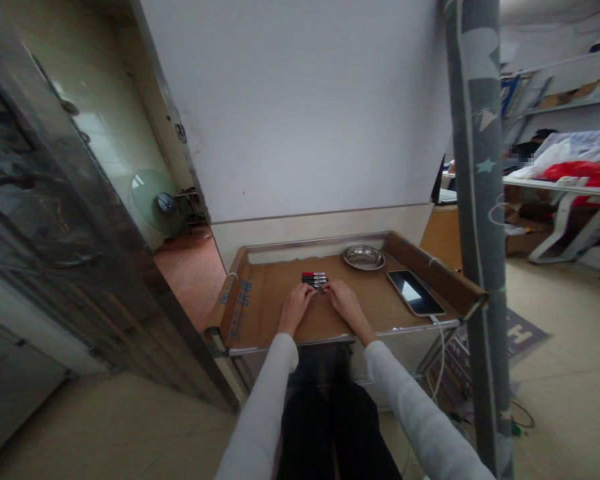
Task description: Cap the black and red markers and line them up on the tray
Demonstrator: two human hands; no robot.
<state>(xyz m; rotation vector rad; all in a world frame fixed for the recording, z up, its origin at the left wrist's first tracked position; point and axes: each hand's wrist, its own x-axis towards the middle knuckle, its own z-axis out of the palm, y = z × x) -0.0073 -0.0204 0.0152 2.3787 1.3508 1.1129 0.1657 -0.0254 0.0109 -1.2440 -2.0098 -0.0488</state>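
On the brown cardboard surface lies a row of several short pen-like sticks (314, 276), side by side, with red, black and silver parts. They are too small to name more exactly. My left hand (297, 304) has its fingers closed at the left end of the nearest dark and silver pen-like stick (319, 289). At its right end, the fingers of my right hand (344, 300) are pinched too. My fingertips partly hide this stick, which lies at the near side of the row.
Raised cardboard edges border the cardboard-covered table (270, 320). A round metal dish (364, 257) stands at the back right. Nearer lies a phone (415, 292) with a white cable (441, 353) hanging over the front edge. A wrapped post (483, 200) rises on the right.
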